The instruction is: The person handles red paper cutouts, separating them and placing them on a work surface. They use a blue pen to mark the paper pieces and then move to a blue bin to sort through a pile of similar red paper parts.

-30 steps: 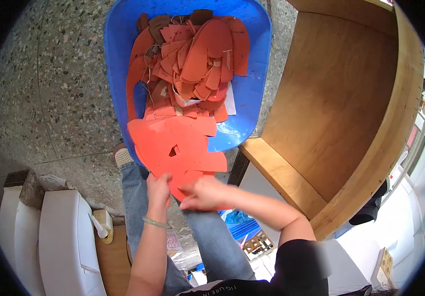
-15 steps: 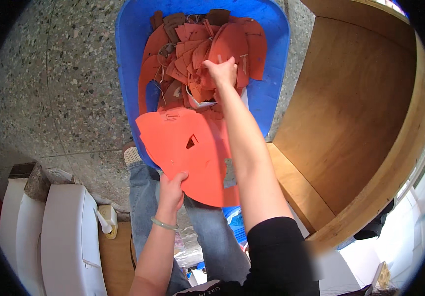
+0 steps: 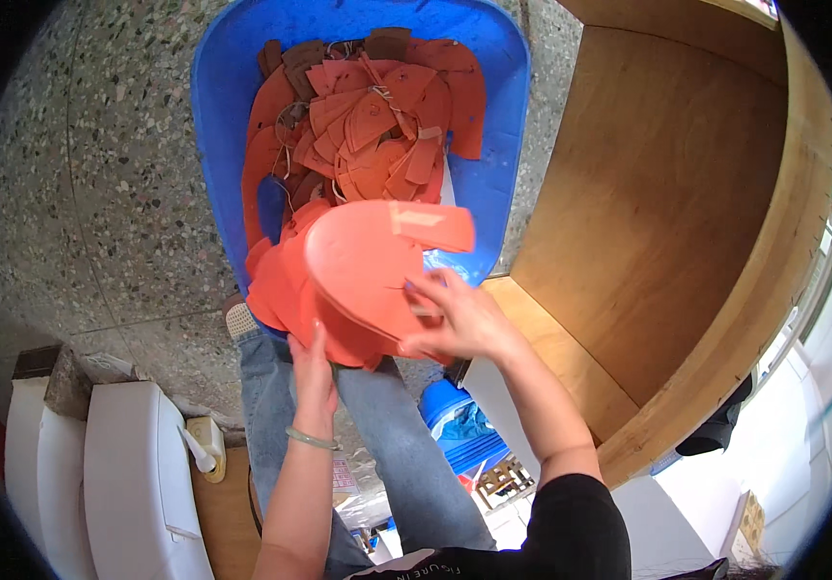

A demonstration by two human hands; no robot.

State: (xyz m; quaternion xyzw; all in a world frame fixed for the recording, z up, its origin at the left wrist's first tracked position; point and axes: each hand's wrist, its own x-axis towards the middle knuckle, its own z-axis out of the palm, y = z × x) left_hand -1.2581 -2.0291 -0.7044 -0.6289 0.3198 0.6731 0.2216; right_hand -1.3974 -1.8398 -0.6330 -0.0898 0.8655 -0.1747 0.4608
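Over the near end of a blue plastic bin (image 3: 506, 126), my left hand (image 3: 314, 375) grips the lower edge of flat red cut-out sheets (image 3: 286, 290), thumb on top. My right hand (image 3: 464, 317) pinches the edge of a rounded red cut-out piece (image 3: 363, 256), which has a pale strip on its upper part and overlaps the sheets in my left hand. Its right end is smeared by motion. Heaped inside the bin are several red and brown cut-out pieces (image 3: 368, 121), some in bundles tied with pale string.
A large open wooden box (image 3: 667, 203) stands right of the bin on the speckled stone floor (image 3: 145, 174). White casings (image 3: 136, 464) and a small white container (image 3: 206, 447) are at lower left. A blue basket (image 3: 459, 425) sits right of my jeans-clad legs (image 3: 387, 435).
My right hand has come out of the bin toward me, bringing the rounded red piece over the sheets in my left hand. The view has shifted slightly, so the bin appears further left.
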